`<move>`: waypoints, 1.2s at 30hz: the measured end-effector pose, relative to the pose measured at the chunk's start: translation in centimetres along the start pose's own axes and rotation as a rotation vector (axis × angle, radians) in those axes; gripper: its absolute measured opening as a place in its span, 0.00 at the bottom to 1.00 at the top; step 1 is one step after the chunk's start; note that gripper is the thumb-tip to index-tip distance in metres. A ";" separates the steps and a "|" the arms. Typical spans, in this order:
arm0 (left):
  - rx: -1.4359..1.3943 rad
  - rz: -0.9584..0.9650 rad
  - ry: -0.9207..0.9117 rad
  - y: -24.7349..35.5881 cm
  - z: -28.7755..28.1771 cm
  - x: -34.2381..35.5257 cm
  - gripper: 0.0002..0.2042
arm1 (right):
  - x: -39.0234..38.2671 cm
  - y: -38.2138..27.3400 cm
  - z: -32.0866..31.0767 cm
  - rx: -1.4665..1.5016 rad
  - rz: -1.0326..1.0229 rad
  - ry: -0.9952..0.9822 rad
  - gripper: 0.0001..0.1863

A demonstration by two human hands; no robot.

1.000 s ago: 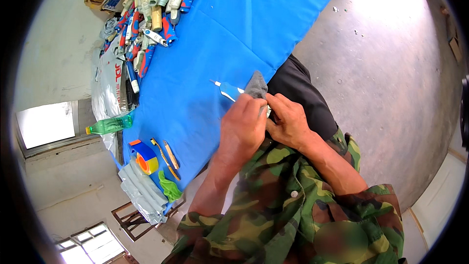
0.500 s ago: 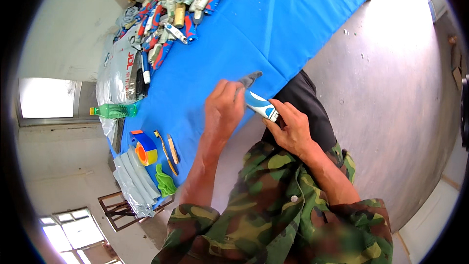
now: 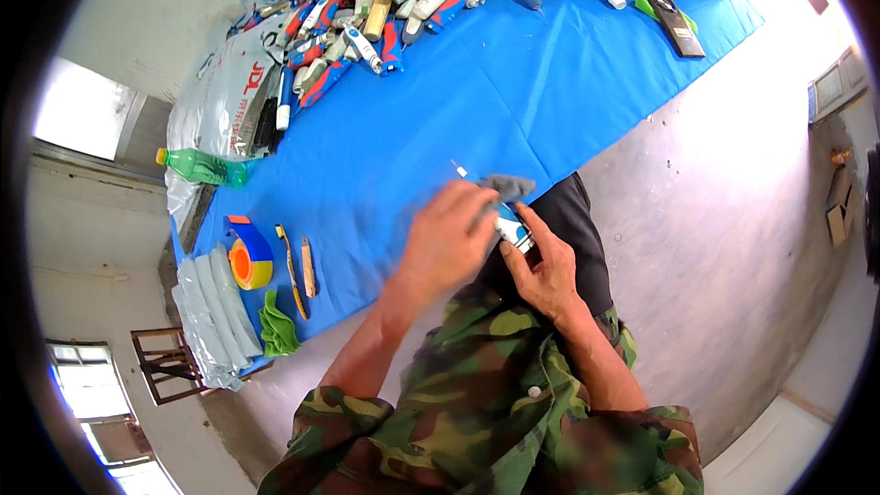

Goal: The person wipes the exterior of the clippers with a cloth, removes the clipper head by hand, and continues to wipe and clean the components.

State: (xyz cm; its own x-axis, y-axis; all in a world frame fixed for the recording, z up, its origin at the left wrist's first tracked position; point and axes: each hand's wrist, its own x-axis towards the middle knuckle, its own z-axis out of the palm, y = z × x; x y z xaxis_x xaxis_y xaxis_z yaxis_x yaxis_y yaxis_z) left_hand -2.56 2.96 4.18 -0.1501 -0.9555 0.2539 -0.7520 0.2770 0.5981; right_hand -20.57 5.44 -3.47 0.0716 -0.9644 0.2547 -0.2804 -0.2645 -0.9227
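Note:
My right hand (image 3: 547, 273) grips the bottom end of a white and blue electric toothbrush handle (image 3: 515, 227), thumb on one side and fingers on the other. My left hand (image 3: 449, 236), blurred by motion, is closed on a grey cloth (image 3: 509, 187) and lies over the handle's middle. Beyond the left fingers a small white tip with a thin metal pin (image 3: 460, 170) shows, in line with the handle. The part between is hidden by the hand. Both hands are above my lap, at the near edge of the blue-covered table (image 3: 477, 101).
At the far left lies a heap of used electric toothbrush handles (image 3: 367, 18). Nearer left are a green bottle (image 3: 206, 167), tape roll (image 3: 246, 261), toothbrush (image 3: 291, 270), wooden stick (image 3: 308, 268), green cloth (image 3: 278, 324) and grey plastic bags (image 3: 220, 302). A dark phone (image 3: 674, 25) lies far right.
My left hand has slid with the grey cloth along the handle toward the right hand, uncovering the pin end. The view has shifted, showing more of the table's far side.

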 end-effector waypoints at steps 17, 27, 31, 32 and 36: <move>0.113 0.137 0.024 -3.7 0.1 1.3 0.14 | 0.1 -0.4 -0.3 0.160 0.172 -0.081 0.25; -0.004 0.064 -0.007 -5.4 -0.3 2.2 0.15 | 0.1 -0.9 -0.2 0.164 0.307 -0.064 0.20; -0.039 0.103 -0.024 -2.1 0.9 -0.4 0.15 | 0.1 -0.9 0.1 0.214 0.317 -0.029 0.18; -0.043 0.148 -0.023 -1.6 1.2 -1.0 0.16 | -0.1 -0.6 0.2 0.231 0.324 -0.027 0.18; -0.061 0.206 0.050 -1.3 1.9 -1.3 0.16 | -0.2 0.2 0.0 0.233 0.355 -0.038 0.19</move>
State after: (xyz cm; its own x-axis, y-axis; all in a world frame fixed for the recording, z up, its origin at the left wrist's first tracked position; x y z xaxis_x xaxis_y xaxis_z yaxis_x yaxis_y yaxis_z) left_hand -2.61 3.65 1.69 -0.2628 -0.8724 0.4121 -0.6684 0.4727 0.5743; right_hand -20.61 5.57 -3.74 0.0464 -0.9942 -0.0972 -0.0704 0.0938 -0.9931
